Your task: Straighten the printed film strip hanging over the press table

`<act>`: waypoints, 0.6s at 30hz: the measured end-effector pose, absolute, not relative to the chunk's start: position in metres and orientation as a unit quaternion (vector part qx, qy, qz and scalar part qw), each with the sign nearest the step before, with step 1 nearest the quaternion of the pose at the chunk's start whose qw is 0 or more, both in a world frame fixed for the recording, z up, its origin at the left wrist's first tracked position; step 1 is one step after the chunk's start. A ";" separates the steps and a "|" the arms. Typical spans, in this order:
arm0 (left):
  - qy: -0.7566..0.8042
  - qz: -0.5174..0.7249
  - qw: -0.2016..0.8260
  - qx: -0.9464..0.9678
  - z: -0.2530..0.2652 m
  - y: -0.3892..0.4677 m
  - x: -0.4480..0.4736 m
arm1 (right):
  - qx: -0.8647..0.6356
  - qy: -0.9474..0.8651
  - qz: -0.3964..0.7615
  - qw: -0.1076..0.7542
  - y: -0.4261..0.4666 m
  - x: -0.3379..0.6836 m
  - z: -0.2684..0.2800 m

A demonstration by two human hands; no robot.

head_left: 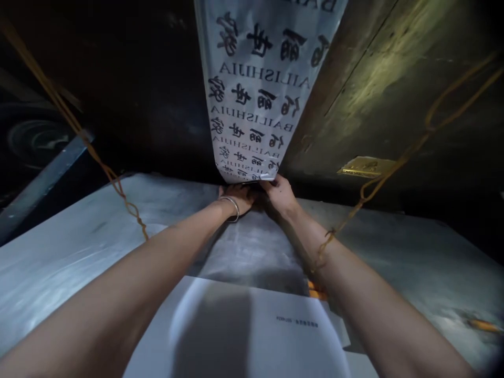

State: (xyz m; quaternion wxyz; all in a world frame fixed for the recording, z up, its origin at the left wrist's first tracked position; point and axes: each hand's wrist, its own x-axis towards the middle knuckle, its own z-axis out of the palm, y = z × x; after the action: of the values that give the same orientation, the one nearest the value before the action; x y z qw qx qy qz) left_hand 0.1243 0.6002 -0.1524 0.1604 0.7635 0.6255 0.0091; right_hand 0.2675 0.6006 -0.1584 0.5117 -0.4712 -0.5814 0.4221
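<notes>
A printed plastic film strip [260, 113], whitish with mirrored dark characters and lettering, hangs down in front of me and narrows toward its far lower end. My right hand [279, 193] pinches that end at its right corner, thumb along the edge. Just left of it, my left hand [238, 197], with a bracelet [233, 206] at the wrist, lies palm down on the metal table at the film's lower edge. Its thumb stands apart, and its fingertips are partly hidden. A large white sheet [220, 325] with small print lies under my forearms.
The grey metal table [252, 252] spreads to both sides. Twisted yellowish cords [114, 181] hang at left, and another cord [378, 184] hangs at right near my forearm. A dark machine panel [378, 105] with a gold plate [366, 166] rises behind.
</notes>
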 end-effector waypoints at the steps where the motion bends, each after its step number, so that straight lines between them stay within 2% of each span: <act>1: 0.619 0.015 0.157 0.769 -0.150 0.596 0.124 | -0.480 -0.583 0.413 0.509 0.602 0.268 -0.163; 10: 0.613 0.084 0.145 0.772 -0.128 0.544 0.109 | -0.580 -0.592 0.363 0.426 0.602 0.274 -0.178; 14: 0.699 0.188 0.165 0.670 -0.122 0.562 0.094 | -0.601 -0.589 0.357 0.406 0.599 0.274 -0.178; 18: 0.725 0.299 0.235 0.574 -0.117 0.588 0.084 | -0.606 -0.578 0.364 0.409 0.597 0.274 -0.176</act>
State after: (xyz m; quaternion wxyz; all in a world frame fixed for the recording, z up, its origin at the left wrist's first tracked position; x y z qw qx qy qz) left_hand 0.0842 0.5885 -0.1170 0.2348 0.5745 0.7248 0.2992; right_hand 0.2743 0.5973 -0.1765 0.4087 -0.6058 -0.5777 0.3637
